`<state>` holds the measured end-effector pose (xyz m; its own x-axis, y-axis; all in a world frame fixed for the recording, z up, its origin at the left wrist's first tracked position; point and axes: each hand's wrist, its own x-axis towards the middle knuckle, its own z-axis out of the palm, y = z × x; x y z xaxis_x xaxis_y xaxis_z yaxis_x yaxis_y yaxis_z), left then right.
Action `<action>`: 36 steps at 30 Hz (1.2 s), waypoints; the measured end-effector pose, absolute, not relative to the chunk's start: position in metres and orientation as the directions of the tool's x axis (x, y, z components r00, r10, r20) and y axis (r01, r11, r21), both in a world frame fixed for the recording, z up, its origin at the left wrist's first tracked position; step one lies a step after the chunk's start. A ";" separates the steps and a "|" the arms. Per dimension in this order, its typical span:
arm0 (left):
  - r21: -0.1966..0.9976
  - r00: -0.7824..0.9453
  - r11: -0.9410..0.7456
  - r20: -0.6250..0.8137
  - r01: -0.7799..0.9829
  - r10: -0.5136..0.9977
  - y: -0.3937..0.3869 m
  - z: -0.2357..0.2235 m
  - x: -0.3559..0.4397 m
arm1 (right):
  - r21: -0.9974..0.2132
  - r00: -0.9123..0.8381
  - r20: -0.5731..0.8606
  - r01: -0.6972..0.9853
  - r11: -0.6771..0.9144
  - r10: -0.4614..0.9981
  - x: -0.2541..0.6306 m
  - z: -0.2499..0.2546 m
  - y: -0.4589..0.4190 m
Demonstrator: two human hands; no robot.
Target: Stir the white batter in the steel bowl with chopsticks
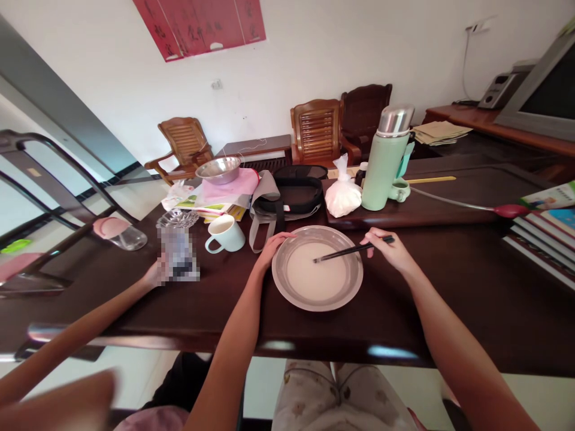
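A wide metal basin (279, 281) stands on the dark table in front of me, with a milky white liquid (317, 275) in it. My left hand (271, 250) grips its rim on the left side, fingers lying along the edge. Over the right rim, my right hand (383, 246) is closed around a pair of dark chopsticks (345, 252). Their tips reach into the liquid near the basin's middle. Behind the basin sits a knotted clear bag of white powder (342, 194). To the left is a white mug (226, 234).
At the left, another person's hand (157, 271) holds a blurred-out object (179, 254). A green thermos (383, 167), a grey-black bag (287, 194) and a second metal bowl (219, 170) stand behind. Stacked books (545, 239) lie at the right; a pink-lidded bottle (128, 235) lies at the left.
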<state>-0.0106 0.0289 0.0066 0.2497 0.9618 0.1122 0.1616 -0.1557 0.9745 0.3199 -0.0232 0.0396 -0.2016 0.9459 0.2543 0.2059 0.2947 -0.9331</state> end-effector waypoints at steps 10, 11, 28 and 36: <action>0.947 0.123 -0.246 0.224 0.205 0.967 0.024 0.060 -0.119 | -0.922 -0.244 0.259 0.225 0.315 0.934 0.320 0.037 -0.022; 0.945 0.101 -0.261 0.245 0.199 0.964 0.024 0.067 -0.139 | -0.929 -0.225 0.258 0.209 0.305 0.940 0.321 0.037 -0.022; 0.952 0.204 -0.194 0.146 0.237 0.968 0.013 0.039 -0.055 | -0.936 -0.338 0.213 0.198 0.291 0.917 0.318 0.037 -0.022; 0.970 0.245 -0.165 0.119 0.176 0.962 0.030 0.008 -0.012 | -0.936 -0.309 0.217 0.205 0.287 0.926 0.319 0.039 -0.023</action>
